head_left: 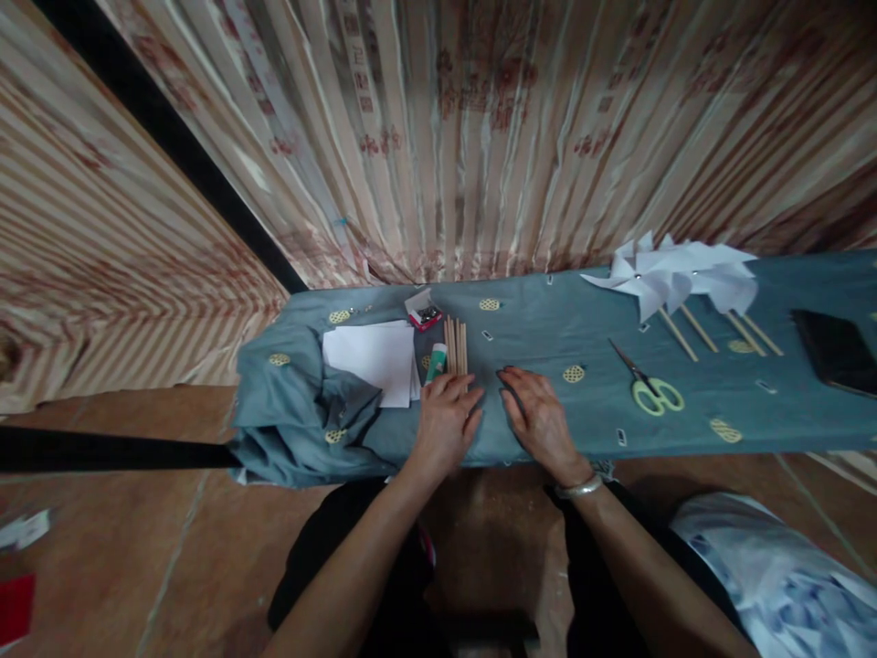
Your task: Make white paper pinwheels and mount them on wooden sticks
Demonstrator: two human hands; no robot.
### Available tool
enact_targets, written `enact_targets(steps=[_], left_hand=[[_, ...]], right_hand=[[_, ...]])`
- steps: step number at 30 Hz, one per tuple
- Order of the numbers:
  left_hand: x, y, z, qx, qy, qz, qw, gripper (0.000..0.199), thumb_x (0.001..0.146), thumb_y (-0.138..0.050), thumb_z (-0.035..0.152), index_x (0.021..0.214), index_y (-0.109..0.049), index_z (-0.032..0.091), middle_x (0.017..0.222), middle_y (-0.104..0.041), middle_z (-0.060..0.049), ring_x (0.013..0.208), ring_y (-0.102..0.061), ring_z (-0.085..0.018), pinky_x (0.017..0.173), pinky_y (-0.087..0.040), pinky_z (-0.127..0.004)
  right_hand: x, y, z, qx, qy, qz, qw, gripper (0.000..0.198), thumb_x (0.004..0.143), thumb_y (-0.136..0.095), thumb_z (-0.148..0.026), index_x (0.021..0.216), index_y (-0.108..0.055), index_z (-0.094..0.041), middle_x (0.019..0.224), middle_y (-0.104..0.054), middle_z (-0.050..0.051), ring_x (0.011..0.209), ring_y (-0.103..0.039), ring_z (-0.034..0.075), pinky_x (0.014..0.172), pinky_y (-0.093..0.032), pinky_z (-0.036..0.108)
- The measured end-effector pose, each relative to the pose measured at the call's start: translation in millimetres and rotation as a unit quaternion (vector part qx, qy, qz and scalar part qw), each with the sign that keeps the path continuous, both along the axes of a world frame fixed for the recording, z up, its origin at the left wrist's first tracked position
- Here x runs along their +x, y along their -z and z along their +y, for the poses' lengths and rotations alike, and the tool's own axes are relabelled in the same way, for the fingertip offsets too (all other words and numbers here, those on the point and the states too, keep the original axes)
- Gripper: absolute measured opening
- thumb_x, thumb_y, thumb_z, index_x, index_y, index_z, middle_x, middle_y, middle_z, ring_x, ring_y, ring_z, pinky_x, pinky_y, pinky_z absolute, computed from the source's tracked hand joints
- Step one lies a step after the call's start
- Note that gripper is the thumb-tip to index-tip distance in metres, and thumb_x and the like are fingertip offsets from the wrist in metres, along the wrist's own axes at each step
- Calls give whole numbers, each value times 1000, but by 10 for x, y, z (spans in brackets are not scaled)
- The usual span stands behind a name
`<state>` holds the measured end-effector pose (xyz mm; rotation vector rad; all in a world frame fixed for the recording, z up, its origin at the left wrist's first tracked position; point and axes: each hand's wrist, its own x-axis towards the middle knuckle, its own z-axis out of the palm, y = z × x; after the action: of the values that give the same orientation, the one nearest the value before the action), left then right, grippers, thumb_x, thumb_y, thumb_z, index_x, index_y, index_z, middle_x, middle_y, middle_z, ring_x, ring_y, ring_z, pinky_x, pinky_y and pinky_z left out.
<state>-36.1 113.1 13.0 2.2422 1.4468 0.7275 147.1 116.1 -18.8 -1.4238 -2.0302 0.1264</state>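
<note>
My left hand [447, 418] lies over the near ends of several thin wooden sticks [456, 343], its fingers stretched out and slightly apart. Under its fingertips, or just beside them, stands the lower end of a green and white glue stick [436, 363]; whether they touch is hard to tell. To the right, my right hand [540, 416], with a silver bangle on the wrist, rests on the blue-green cloth [527, 338] with fingers extended and nothing in them. A stack of white paper squares [374, 358] is left of the glue stick. Behind it sits a small open red box [423, 311] of metal pins.
Scissors [648, 388] with light green handles lie right of my right hand. Several white paper pinwheels [685, 274] on sticks are at the back right, near a dark phone-like slab [836, 352]. A pleated curtain [438, 137] hangs behind; the cloth is bunched at left.
</note>
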Motion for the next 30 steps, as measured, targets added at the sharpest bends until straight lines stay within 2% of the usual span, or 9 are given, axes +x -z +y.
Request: enact_targets(steps=[5,12,17,19,24,30], left_hand=[[10,27,-19,9,0,41,999,31,84,-62,19,115,-67,18,129,-63,-12,123,-47,-31,99,-39,-54],[-61,-35,29,9,-10,28,1000,29,86,-60,21,115,-67,19,125,-65,-11,122,-47,-30,100,-39,-52],[-399,-81,161,8,-88,11,996,31,85,-59,19,115,-67,22,127,-64,-9,120,-48,-29,100,-41,-49],[-585,-65,192,10,-108,1,994,37,79,-67,23,116,-67,21,131,-60,-9,124,-47,-29,105,-40,-49],[-952,12,161,1,-97,-36,995,52,68,-79,29,117,-66,18,133,-58,-13,131,-45,-31,111,-37,-49],[-1097,73,114,-13,-88,-5,996,48,66,-77,19,113,-68,19,130,-60,-11,133,-45,-32,111,-38,-53]], right_hand=[[-19,0,5,-8,2,1,1000,34,96,-42,-25,123,-62,-14,122,-66,15,116,-57,29,97,-47,47],[-1,35,25,-1,-5,-6,1000,34,96,-43,-25,120,-63,-13,120,-66,16,114,-57,29,99,-46,48],[13,48,31,5,-13,-2,1000,35,96,-42,-28,120,-63,-14,119,-66,17,115,-58,30,99,-46,50],[22,50,31,6,-15,-5,1000,35,96,-42,-27,120,-63,-14,119,-66,17,114,-57,29,99,-46,49],[42,50,32,9,-23,-22,999,33,96,-44,-26,118,-63,-11,119,-66,17,113,-57,29,100,-46,46],[38,27,30,1,-21,-22,1000,35,96,-42,-28,119,-64,-14,118,-66,16,114,-57,29,99,-45,49]])
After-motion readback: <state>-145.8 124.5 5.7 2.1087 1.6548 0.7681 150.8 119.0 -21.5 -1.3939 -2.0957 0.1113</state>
